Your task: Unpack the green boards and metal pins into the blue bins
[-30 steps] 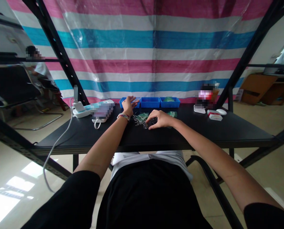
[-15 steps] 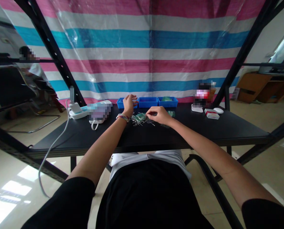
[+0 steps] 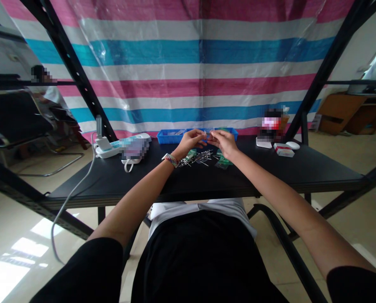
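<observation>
Both hands meet above the table, in front of the blue trays. My left hand [image 3: 192,142], with a bracelet at its wrist, is closed in a pinch. My right hand [image 3: 224,143] is pinched just beside it. Between their fingertips is something small and thin that I cannot make out. Below them lies a loose pile of thin silvery metal pieces [image 3: 203,157] mixed with green-marked small bags. More green packets [image 3: 222,159] rest under my right hand. Behind, the left blue tray [image 3: 167,138] shows some small contents; my hands partly hide the middle and right trays.
On the black table [image 3: 137,179] at left are a white power strip [image 3: 107,152] with a cable and a pouch [image 3: 135,149]. A small box [image 3: 284,150] and white mouse-like object [image 3: 292,145] lie at right. A person sits far left.
My left hand has moved right and down from the left tray, and my right hand has moved up and right from the pile. They now meet. The camera view has shifted slightly.
</observation>
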Tool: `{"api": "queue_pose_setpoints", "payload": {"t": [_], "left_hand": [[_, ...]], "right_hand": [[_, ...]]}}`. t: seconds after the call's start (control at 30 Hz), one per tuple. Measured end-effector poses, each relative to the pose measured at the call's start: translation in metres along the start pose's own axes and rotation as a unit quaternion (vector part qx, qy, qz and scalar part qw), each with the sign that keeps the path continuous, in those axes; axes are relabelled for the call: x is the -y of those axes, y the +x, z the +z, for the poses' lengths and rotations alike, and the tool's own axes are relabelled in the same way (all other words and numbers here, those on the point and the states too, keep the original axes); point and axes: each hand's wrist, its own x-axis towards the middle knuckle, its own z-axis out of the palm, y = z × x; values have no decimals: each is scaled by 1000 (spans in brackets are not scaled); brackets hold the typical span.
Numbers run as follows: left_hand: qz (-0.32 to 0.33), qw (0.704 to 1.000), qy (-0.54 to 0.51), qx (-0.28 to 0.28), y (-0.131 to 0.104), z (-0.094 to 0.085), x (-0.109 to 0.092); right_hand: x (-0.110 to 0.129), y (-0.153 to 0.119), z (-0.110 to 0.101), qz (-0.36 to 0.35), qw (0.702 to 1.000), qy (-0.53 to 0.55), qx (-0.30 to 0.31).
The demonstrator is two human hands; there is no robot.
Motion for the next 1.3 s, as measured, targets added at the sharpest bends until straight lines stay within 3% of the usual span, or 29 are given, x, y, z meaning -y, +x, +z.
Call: {"api": "queue_pose_setpoints", "payload": {"t": [0.2, 0.4, 0.53, 0.73, 0.83, 1.0, 1.1, 1.2, 1.3], "left_hand": [[17, 1000, 13, -12, 1, -1, 3], [26, 998, 47, -17, 2, -2, 5], [29, 998, 57, -22, 5, -4, 11], [-34, 999, 16, -5, 6, -4, 7], [-44, 999, 0, -6, 5, -3, 5], [-17, 1000, 15, -4, 5, -4, 9], [-10, 1000, 17, -8, 6, -5, 9], [-6, 1000, 23, -13, 4, -4, 7], [-8, 999, 39, -3, 2, -2, 6]], "right_hand": [[3, -7, 4, 43, 998, 8, 37], [5, -7, 4, 30, 999, -20, 27], [4, -5, 3, -18, 998, -50, 20], [-2, -1, -1, -129, 983, -123, 34], [-4, 0, -1, -153, 979, -132, 41], [-3, -2, 1, -135, 984, -106, 47], [1, -4, 1, -125, 989, -80, 18], [4, -4, 0, -80, 996, -48, -6], [7, -6, 1, -20, 999, -36, 8]]}}
